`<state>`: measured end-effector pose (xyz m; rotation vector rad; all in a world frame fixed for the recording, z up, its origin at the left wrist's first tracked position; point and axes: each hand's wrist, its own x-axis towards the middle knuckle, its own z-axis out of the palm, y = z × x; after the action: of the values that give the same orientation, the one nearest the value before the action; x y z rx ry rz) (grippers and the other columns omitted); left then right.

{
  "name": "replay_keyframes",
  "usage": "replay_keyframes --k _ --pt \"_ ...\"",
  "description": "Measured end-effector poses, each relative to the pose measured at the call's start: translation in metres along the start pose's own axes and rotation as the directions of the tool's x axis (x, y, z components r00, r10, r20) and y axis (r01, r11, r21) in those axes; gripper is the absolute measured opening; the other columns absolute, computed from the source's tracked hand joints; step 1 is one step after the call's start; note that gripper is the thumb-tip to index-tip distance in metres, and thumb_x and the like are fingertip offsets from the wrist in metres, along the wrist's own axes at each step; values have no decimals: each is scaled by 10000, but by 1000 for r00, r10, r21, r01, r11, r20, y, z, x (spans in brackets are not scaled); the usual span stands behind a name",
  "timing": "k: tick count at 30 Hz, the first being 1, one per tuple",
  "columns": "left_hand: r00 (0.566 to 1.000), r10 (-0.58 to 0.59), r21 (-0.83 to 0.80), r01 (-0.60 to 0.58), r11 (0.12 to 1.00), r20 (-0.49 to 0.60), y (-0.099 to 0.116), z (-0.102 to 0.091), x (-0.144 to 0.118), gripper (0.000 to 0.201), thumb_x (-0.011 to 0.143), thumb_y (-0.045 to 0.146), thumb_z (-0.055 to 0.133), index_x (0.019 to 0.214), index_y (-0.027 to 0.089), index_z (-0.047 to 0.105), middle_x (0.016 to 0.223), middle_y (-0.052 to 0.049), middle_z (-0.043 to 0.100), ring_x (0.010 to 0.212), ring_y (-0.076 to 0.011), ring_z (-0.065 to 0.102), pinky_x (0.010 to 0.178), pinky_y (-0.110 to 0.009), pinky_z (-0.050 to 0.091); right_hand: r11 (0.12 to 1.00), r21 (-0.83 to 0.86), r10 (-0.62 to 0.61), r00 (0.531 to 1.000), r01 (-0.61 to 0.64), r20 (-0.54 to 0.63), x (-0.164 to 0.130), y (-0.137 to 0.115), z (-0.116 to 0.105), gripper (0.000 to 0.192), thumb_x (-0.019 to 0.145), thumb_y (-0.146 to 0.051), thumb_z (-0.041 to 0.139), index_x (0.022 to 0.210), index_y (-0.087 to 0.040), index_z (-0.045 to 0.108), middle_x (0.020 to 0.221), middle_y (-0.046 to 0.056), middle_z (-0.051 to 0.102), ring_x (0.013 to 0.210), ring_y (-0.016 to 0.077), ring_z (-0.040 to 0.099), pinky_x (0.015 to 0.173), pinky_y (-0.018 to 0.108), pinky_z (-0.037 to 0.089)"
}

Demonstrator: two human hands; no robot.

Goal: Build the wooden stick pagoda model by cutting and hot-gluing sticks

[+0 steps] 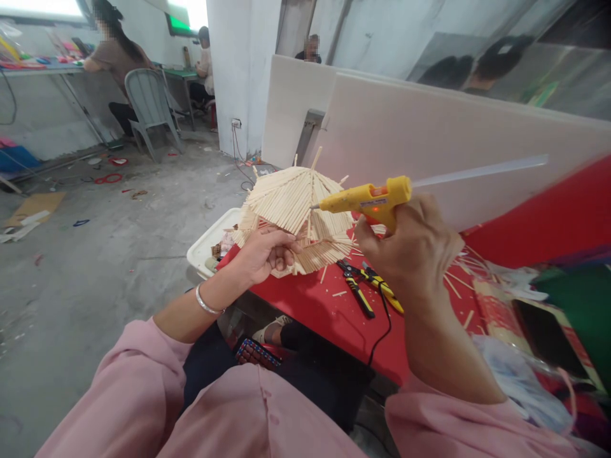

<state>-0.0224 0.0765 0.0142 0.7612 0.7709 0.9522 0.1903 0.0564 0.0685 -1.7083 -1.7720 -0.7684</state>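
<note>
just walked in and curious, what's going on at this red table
A person in pink sleeves is working on a model roof of thin wooden sticks. The left hand grips its lower edge, while the right hand holds a yellow glue gun with its nozzle at the sticks. Yellow-handled pliers and loose sticks lie on the red table.

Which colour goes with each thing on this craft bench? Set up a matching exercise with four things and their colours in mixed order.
1 glue gun
2 table
3 stick roof model
4 tray

A white
B yellow
C pale wood
D red

Pairs: 1-B, 2-D, 3-C, 4-A. The right hand holds the glue gun; the left hand grips the model.
</note>
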Motion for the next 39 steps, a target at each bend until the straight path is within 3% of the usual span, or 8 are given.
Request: replay_keyframes --k 6,17,39 --pt "999 17 -6 -17 1000 -40 1 1 -1 100 721 145 673 629 126 636 542 -26 644 366 -66 523 356 -191 322 1000 2 24 999 -24 36 0 -1 -4 294 924 -451 517 901 -193 657 965 142 687 721 226 566 586 314 201" --pt "1000 4 -37 -5 999 -30 1 2 -1 32 733 129 650 703 119 654 592 -23 680 390 -65 541 371 -202 342 1000 -4 1 998 -2 -68 -1 4 3 245 837 -437 600 842 -196 641 894 113 688 657 180 505 570 306 205" --pt "999 23 11 -22 1000 -50 2 3 0 151 742 118 630 591 112 630 524 -25 621 367 -63 515 354 -194 315 997 72 6 998 -1 -69 -6 6 9 284 819 -466 595 855 -186 631 899 87 658 663 157 497 559 300 192"
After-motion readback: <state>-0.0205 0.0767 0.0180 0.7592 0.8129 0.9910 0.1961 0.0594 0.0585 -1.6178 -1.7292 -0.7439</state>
